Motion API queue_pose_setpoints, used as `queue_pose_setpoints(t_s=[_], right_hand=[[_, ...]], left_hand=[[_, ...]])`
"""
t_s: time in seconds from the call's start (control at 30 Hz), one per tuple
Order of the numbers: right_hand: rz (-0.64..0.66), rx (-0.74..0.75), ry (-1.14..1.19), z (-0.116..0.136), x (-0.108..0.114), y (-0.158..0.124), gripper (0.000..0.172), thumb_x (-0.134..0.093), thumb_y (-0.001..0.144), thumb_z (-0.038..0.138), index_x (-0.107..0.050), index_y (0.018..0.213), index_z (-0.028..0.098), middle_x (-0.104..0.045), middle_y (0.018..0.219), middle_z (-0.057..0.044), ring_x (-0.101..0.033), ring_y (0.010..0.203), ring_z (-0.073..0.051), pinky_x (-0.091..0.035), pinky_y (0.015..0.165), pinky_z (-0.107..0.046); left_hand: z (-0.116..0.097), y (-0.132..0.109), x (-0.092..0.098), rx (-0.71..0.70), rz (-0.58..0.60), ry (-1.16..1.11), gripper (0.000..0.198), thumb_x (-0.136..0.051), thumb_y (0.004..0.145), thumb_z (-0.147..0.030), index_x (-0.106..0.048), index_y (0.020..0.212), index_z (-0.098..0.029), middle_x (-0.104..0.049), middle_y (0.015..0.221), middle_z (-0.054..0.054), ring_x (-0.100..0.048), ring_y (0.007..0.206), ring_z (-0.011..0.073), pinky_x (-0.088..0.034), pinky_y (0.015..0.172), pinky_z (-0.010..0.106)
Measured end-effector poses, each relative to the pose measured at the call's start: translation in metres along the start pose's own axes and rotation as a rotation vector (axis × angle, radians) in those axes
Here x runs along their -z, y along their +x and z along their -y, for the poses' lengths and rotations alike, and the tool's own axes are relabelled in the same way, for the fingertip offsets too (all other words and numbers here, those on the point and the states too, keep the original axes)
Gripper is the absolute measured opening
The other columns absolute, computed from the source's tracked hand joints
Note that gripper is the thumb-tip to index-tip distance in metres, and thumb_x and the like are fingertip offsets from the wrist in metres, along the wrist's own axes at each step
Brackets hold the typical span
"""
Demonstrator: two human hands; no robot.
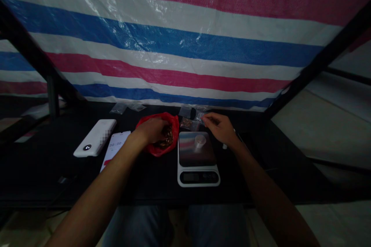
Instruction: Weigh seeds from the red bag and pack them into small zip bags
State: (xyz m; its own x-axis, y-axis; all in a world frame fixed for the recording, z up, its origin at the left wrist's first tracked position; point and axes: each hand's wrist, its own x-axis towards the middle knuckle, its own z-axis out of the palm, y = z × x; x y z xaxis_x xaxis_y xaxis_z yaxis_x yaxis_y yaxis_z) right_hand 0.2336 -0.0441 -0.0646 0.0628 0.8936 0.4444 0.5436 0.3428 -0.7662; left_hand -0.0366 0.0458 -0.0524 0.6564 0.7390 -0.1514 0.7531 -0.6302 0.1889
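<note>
The left hand (pixel 150 131) curls downward, fingers bent, while the right hand (pixel 220 128) hangs palm-down, fingertips (pixel 204 119) drawn together, both forearms bare.

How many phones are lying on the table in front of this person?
2. A white phone lies face down on the table, and a phone with a lit screen lies just right of it, beside the red bag.
</note>
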Motion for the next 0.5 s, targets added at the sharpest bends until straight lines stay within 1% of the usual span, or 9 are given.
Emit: queue_pose_setpoints(t_s=[0.1,0.2,0.3,0.37,0.5], right_hand=[[-0.035,-0.054,0.025,-0.01,-0.001,-0.004,0.026,-0.063,0.086,0.041,-0.075,0.085,0.017,-0.074,0.074,-0.005,-0.065,0.063,-0.018,-0.051,0.059,-0.029],[-0.058,-0.069,0.028,-0.016,0.003,-0.006,0.028,-0.064,0.085,0.043,-0.075,0.084,0.017,-0.073,0.071,-0.005,-0.065,0.062,-0.017,-0.051,0.059,-0.029],[-0.083,-0.072,0.036,-0.021,0.007,-0.006,0.03,-0.066,0.084,0.046,-0.074,0.083,0.018,-0.071,0.068,-0.004,-0.064,0.061,-0.017,-0.051,0.059,-0.029],[-0.093,-0.073,0.039,-0.022,0.008,-0.006,0.031,-0.066,0.084,0.048,-0.074,0.083,0.017,-0.07,0.066,-0.004,-0.063,0.06,-0.017,-0.051,0.058,-0.029],[-0.088,-0.073,0.015,-0.024,0.009,-0.006,0.03,-0.065,0.085,0.046,-0.074,0.083,0.017,-0.07,0.067,-0.004,-0.064,0.062,-0.017,-0.05,0.059,-0.029]], left_hand=[[0.002,0.003,0.002,-0.013,-0.009,0.004,0.033,-0.066,0.082,-0.016,-0.076,0.112,-0.025,-0.078,0.115,0.009,-0.072,0.106,0.0251,-0.053,0.09,0.03],[0.004,0.003,0.004,-0.032,-0.034,0.015,0.027,-0.063,0.083,-0.015,-0.08,0.102,-0.025,-0.079,0.107,0.009,-0.073,0.101,0.0266,-0.053,0.085,0.031],[0.007,0.003,0.006,-0.055,-0.043,0.005,0.028,-0.063,0.082,-0.014,-0.081,0.1,-0.026,-0.08,0.103,0.008,-0.074,0.095,0.0255,-0.053,0.081,0.029],[0.009,0.003,0.008,-0.065,-0.056,-0.025,0.028,-0.064,0.082,-0.013,-0.08,0.1,-0.026,-0.08,0.103,0.007,-0.074,0.094,0.0242,-0.052,0.08,0.028],[0.012,0.003,0.017,-0.098,-0.059,-0.046,0.027,-0.062,0.085,-0.013,-0.08,0.101,-0.025,-0.08,0.106,0.004,-0.074,0.093,0.0211,-0.051,0.082,0.026]])
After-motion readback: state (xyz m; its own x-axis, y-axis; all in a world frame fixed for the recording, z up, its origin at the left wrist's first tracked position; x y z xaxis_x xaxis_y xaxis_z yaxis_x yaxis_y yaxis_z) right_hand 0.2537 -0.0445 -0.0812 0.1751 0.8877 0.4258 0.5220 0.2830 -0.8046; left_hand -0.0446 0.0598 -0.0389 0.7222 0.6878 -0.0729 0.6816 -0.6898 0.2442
